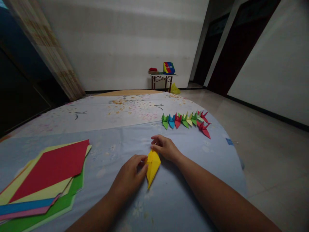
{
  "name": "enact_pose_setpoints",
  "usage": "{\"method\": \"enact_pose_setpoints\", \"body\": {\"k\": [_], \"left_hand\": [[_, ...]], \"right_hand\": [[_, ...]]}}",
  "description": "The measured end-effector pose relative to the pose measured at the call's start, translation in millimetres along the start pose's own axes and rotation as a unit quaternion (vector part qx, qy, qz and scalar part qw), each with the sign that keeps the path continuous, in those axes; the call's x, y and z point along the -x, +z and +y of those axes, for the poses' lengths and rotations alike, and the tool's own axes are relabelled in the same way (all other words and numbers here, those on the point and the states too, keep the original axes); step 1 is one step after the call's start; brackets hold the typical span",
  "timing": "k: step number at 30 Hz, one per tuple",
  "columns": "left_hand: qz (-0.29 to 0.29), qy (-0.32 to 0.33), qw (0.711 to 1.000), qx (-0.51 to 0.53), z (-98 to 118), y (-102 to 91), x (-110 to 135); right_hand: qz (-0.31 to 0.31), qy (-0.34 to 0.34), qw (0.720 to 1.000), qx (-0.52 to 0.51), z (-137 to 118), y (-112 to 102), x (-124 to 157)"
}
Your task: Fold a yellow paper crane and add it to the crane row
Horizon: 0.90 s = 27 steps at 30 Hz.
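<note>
A yellow folded paper point(153, 164), kite-shaped with a long point towards me, lies at the middle of the blue cloth. My left hand point(132, 170) pinches its left edge between thumb and fingers. At the upper tip of the paper, my right hand point(166, 147) is closed, with thumb and index finger on that tip. Beyond my hands, to the right, stands a row of folded paper cranes point(178, 120) in green, blue, red and pale yellow. One red crane point(204, 129) sits nearer the table's right edge.
A stack of coloured paper sheets point(53, 169) lies at the left. The round table's cloth point(106, 154) is held by a blue clip point(229, 141) at the right edge. Against the far wall, a small table point(163, 75) bears a multicoloured bag point(168, 68).
</note>
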<state>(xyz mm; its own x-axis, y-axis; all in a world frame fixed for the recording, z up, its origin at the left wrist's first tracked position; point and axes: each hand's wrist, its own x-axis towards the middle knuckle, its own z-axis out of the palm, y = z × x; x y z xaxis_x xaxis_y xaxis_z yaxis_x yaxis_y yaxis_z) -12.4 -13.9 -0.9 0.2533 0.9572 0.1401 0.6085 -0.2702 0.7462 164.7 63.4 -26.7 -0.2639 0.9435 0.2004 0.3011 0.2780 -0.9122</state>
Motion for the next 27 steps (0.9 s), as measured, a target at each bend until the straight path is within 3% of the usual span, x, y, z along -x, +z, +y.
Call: {"method": "enact_pose_setpoints", "body": {"k": [5, 12, 16, 22, 27], "left_hand": [[0.0, 0.055, 0.994, -0.09, -3, -1.0, -2], [-0.001, 0.103, 0.977, -0.188, -8, 3.0, -4], [0.017, 0.127, 0.972, -0.196, -14, 5.4, -3], [-0.014, 0.14, 0.97, -0.199, -21, 0.4, -4], [-0.063, 0.154, 0.964, -0.208, -30, -5.9, -5]], "right_hand": [[-0.028, -0.1, 0.983, 0.15, -1, 7, 0], [-0.051, -0.181, 0.937, 0.295, -4, 15, 2], [-0.025, -0.167, 0.943, 0.287, -13, 4, 8], [-0.126, -0.128, 0.939, 0.293, -24, -16, 29], [-0.149, -0.116, 0.936, 0.297, -24, -14, 41]]}}
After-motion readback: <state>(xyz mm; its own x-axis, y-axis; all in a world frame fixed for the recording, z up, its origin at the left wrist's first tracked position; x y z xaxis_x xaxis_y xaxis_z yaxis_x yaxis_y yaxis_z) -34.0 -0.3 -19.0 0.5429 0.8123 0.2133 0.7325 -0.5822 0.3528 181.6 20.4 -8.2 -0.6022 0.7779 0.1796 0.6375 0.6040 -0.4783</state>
